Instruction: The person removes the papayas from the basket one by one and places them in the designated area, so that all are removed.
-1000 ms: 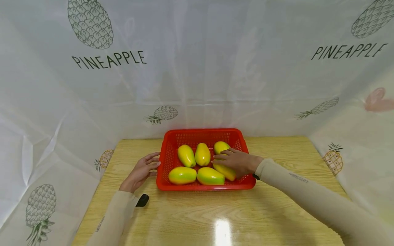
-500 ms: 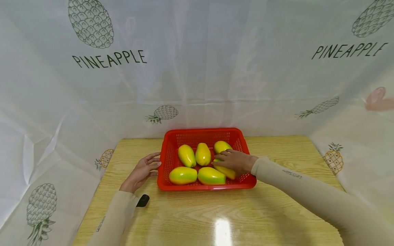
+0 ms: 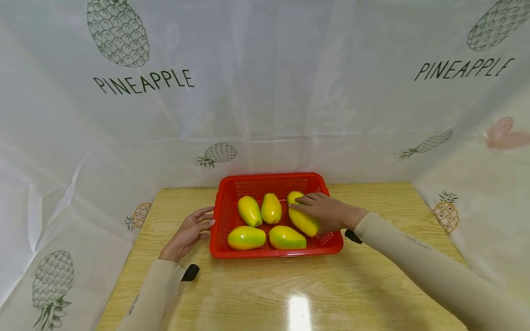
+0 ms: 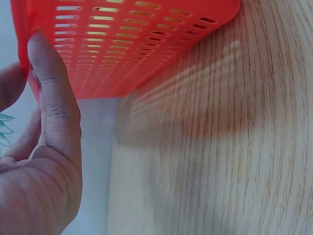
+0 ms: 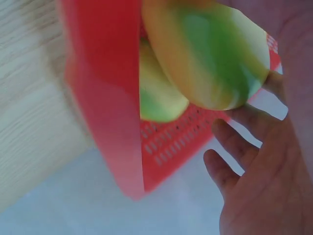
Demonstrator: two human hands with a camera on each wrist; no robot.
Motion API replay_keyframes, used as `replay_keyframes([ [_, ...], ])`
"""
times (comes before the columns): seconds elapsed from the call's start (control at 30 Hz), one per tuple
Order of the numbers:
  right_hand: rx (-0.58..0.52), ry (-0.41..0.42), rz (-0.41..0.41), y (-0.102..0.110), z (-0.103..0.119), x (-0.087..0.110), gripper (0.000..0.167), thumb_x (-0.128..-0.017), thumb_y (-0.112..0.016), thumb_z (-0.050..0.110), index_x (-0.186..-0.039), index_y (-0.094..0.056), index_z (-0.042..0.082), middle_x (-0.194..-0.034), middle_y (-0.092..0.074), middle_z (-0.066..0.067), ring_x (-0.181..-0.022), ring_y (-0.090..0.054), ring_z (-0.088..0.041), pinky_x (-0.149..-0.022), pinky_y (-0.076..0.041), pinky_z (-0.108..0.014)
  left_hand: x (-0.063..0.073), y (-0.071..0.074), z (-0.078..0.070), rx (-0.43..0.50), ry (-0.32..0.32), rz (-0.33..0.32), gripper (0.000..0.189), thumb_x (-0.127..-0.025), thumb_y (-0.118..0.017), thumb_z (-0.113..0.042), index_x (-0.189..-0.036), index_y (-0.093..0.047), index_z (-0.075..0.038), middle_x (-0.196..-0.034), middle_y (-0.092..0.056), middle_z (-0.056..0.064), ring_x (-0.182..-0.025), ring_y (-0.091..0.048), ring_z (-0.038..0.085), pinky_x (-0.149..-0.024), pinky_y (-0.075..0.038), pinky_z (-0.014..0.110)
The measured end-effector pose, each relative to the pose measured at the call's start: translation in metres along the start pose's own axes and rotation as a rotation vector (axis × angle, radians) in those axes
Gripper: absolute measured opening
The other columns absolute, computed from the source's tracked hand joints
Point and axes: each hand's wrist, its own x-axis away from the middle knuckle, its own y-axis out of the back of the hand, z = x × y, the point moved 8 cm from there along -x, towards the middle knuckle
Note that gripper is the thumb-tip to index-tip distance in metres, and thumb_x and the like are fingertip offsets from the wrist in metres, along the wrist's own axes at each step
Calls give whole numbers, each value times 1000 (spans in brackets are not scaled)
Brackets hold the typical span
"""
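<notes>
A red plastic basket point(image 3: 277, 253) with several yellow-green papayas in it stands on the wooden table. My left hand point(image 3: 188, 234) is at its left side, fingers relaxed and fingertips right at the rim; the left wrist view shows the thumb point(image 4: 51, 73) against the rim. Inside the right part of the basket, my right hand point(image 3: 329, 212) grips a papaya point(image 3: 303, 222) from above, the fruit tilted and raised above its neighbour. The right wrist view shows this papaya point(image 5: 205, 58) with my fingertips along its side. Another papaya point(image 3: 294, 196) behind it is partly covered.
Two papayas lie at the back left of the basket, one of them an upright-lying papaya point(image 3: 271, 209). At the front are a left papaya point(image 3: 246, 238) and a right papaya point(image 3: 287, 237). A printed white sheet point(image 3: 281, 92) closes off the back and sides of the table point(image 3: 248, 294).
My right hand has raised the right-hand papaya and shifted slightly back and to the right with it. The front right papaya has moved slightly right within the basket. My left hand stays at the rim.
</notes>
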Motion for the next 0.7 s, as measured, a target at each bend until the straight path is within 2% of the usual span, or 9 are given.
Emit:
replay_keyframes([
  [0.2, -92, -17, -139, 20, -8, 21, 104, -77, -97, 26, -163, -40, 11, -161, -44, -18, -141, -45, -41, -115, -43, -61, 0, 1, 0, -2, -1, 6, 60, -110, -57, -9, -164, -32, -5, -132, -56, 9, -93, -66, 12, -82, -61, 32],
  [0.37, -116, -62, -206, 28, -17, 37, 108, -75, -99, 25, -164, -38, 12, -161, -44, -17, -141, -44, -44, -111, -47, -60, 0, 0, 0, -2, -7, 17, 61, -110, -57, -9, -164, -31, -4, -132, -57, 8, -93, -66, 11, -82, -61, 31],
  [0.7, -130, -99, -311, 37, -35, 71, 115, -70, -102, 27, -163, -37, 9, -160, -42, -20, -141, -43, -46, -112, -42, -66, 0, -1, 0, 3, -5, 13, 61, -110, -57, -7, -165, -30, -3, -129, -57, 5, -96, -65, 10, -81, -60, 29],
])
